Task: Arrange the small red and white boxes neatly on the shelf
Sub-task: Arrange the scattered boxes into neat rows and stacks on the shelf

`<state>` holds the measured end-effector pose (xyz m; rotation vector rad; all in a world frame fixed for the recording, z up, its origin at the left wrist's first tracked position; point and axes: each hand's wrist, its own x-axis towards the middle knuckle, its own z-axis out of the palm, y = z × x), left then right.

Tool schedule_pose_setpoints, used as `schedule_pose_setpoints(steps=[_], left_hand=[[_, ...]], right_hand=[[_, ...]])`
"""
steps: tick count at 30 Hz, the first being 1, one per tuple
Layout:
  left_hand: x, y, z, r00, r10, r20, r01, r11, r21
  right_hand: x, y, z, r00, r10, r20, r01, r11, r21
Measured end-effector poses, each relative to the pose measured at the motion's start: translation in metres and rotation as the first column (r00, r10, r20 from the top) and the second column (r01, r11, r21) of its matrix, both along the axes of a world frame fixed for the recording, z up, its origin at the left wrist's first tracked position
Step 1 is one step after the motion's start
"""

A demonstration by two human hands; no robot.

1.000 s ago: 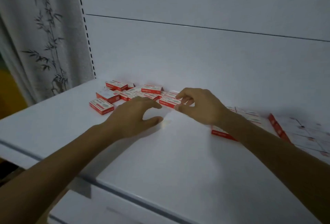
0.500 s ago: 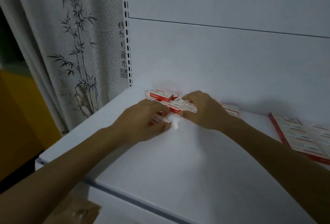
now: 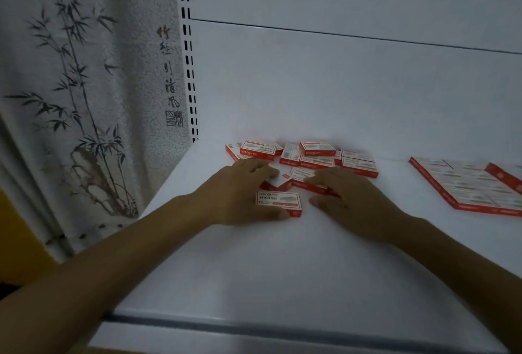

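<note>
Several small red and white boxes [image 3: 309, 157] lie in a loose heap at the back left of the white shelf [image 3: 296, 263], against the back panel. One box [image 3: 278, 201] lies apart, nearer the front. My left hand [image 3: 240, 195] grips this box, thumb along its front edge and fingers over its far side. My right hand [image 3: 350, 198] rests just right of it, fingertips pressing on another box [image 3: 303, 180] at the heap's front edge, thumb spread on the shelf.
A flat red and white pack of boxes [image 3: 469, 187] lies on the shelf at the right. A slotted upright [image 3: 188, 51] marks the shelf's left end, with a bamboo-print curtain [image 3: 84, 99] beyond it. The shelf's front lip [image 3: 282, 325] runs below my forearms.
The boxes have been swept together toward the back. My left hand has drawn one box forward out of the heap, and my right hand has shifted from the heap's middle to its front edge.
</note>
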<state>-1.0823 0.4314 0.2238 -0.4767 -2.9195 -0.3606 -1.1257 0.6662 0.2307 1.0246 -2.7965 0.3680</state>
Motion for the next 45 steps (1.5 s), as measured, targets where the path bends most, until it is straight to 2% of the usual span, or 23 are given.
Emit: schedule_pose_setpoints(steps=[2,5,8,11,16,18,21,24,26,28,30,33,36,45], left_hand=[[-0.004,0.004,-0.001,1.0,-0.018,-0.004,0.018,0.999,-0.036],[-0.006,0.008,-0.003,0.991,-0.075,-0.108,0.069,0.996,-0.059],[-0.006,0.011,-0.004,0.979,-0.103,-0.175,0.088,0.992,-0.092],[-0.009,0.017,0.0,0.964,-0.147,-0.224,0.126,0.987,-0.102],[-0.004,0.028,0.004,0.949,-0.195,-0.246,0.186,0.981,-0.06],[-0.003,0.03,0.004,0.942,-0.209,-0.262,0.204,0.978,-0.048],[-0.001,0.035,0.01,0.932,-0.216,-0.291,0.224,0.975,-0.006],[0.004,0.046,0.019,0.94,-0.16,-0.3,0.206,0.97,0.13],[0.008,0.054,0.027,0.959,-0.123,-0.255,0.204,0.924,0.324],[0.008,0.063,0.034,0.979,-0.122,-0.165,0.192,0.829,0.525],[0.005,0.073,0.04,0.986,-0.147,-0.081,0.165,0.758,0.63],[0.0,0.093,0.043,0.982,-0.161,-0.1,0.189,0.808,0.559],[0.0,0.121,0.046,0.965,-0.19,-0.181,0.256,0.828,0.498],[-0.01,0.232,0.053,0.905,-0.271,-0.326,0.386,0.847,0.365]], right_hand=[[0.008,0.013,-0.001,0.998,-0.045,-0.045,0.042,0.997,-0.062],[0.01,0.022,-0.008,0.979,-0.192,-0.065,0.18,0.971,-0.157],[0.008,0.025,-0.016,0.939,-0.344,-0.011,0.338,0.928,-0.156],[0.004,0.025,-0.019,0.931,-0.365,-0.023,0.363,0.929,-0.066],[0.008,0.017,-0.018,0.932,-0.352,-0.089,0.339,0.931,-0.136],[0.01,0.013,-0.01,0.924,-0.382,-0.018,0.367,0.897,-0.245],[0.012,0.008,0.007,0.923,-0.339,0.184,0.386,0.807,-0.448],[0.019,0.013,0.024,0.923,-0.245,0.296,0.377,0.729,-0.572],[0.026,0.022,0.034,0.932,-0.166,0.323,0.344,0.688,-0.639],[0.032,0.034,0.04,0.962,-0.115,0.247,0.254,0.71,-0.657],[0.039,0.049,0.045,0.989,-0.1,0.106,0.145,0.77,-0.622],[0.05,0.075,0.05,0.997,-0.066,-0.028,0.038,0.815,-0.578],[0.057,0.104,0.054,0.992,-0.093,-0.082,0.03,0.824,-0.566],[0.054,0.214,0.056,0.987,-0.155,-0.045,0.099,0.802,-0.589]])
